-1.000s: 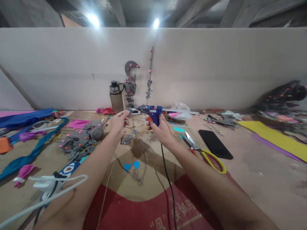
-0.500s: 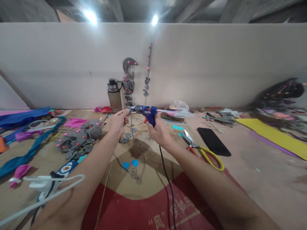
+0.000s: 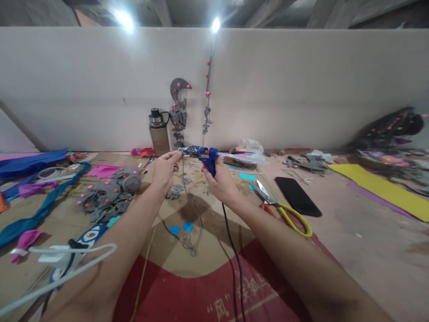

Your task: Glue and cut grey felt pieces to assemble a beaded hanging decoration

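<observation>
My right hand (image 3: 223, 181) is wrapped round the handle of a blue hot glue gun (image 3: 210, 160), a clear glue stick poking from its back and a black cable running down. The gun's nozzle points left, to the fingertips of my left hand (image 3: 166, 169). That hand is closed in a pinch on a thin grey cord (image 3: 184, 176), which hangs down to the cardboard; a small bluish bit shows at the fingertips, too small to make out. Below lie two blue paper hearts (image 3: 187, 227) beside loops of the cord. Small grey felt cut-outs (image 3: 174, 193) lie behind them.
Yellow-handled scissors (image 3: 284, 210) and a black phone (image 3: 297, 196) lie right of my right hand. At the left are pompom-dotted grey felt pieces (image 3: 107, 192) and a power strip (image 3: 92, 236) with white cable. A bottle (image 3: 159, 134) stands by the wall, near hanging felt decorations (image 3: 179, 105).
The view has shifted very slightly. Both hands and the glue gun keep almost the same position, nozzle still at the left fingertips.
</observation>
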A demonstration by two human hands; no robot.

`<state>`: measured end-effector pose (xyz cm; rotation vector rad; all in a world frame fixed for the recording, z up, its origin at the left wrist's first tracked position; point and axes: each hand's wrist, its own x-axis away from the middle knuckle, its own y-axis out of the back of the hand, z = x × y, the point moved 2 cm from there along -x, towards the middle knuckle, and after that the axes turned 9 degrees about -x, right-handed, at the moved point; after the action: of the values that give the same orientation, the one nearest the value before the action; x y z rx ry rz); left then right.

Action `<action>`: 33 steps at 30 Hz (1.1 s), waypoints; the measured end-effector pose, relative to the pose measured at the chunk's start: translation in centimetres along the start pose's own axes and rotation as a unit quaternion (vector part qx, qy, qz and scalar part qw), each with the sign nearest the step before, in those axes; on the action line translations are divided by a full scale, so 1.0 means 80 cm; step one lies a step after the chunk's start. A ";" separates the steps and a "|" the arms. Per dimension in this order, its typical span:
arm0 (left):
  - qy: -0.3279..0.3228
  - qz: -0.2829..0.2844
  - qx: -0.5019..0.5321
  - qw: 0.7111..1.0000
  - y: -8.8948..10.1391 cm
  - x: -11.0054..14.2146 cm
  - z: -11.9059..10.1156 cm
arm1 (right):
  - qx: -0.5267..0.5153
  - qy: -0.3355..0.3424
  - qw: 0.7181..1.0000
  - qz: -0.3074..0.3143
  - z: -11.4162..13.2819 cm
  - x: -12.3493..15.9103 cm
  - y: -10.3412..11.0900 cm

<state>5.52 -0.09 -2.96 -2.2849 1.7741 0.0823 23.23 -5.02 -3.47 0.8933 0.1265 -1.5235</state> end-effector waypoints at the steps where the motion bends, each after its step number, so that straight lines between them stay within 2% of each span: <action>1: -0.002 -0.003 -0.001 1.000 0.000 0.000 0.000 | 0.002 0.002 1.000 0.001 0.001 0.000 0.000; 7: -0.003 0.009 -0.004 1.000 -0.004 0.003 -0.002 | 0.001 0.021 1.000 0.003 0.005 0.001 0.001; 12: -0.001 -0.010 -0.007 1.000 -0.001 0.001 -0.005 | 0.006 0.013 1.000 0.001 0.002 0.001 0.001; 17: -0.001 0.002 -0.003 1.000 -0.003 0.003 -0.003 | -0.003 0.041 0.999 0.000 0.005 0.000 0.001; 23: -0.002 0.002 -0.001 1.000 -0.002 0.001 -0.004 | 0.005 0.015 1.000 0.002 0.003 0.001 0.002; 33: 0.004 0.004 -0.008 1.000 -0.002 0.001 -0.003 | 0.006 0.020 1.000 0.005 0.008 0.001 0.002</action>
<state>5.64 -0.21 -2.73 -2.2918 1.7934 0.0880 23.12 -5.47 -3.00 0.9324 0.1418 -1.4984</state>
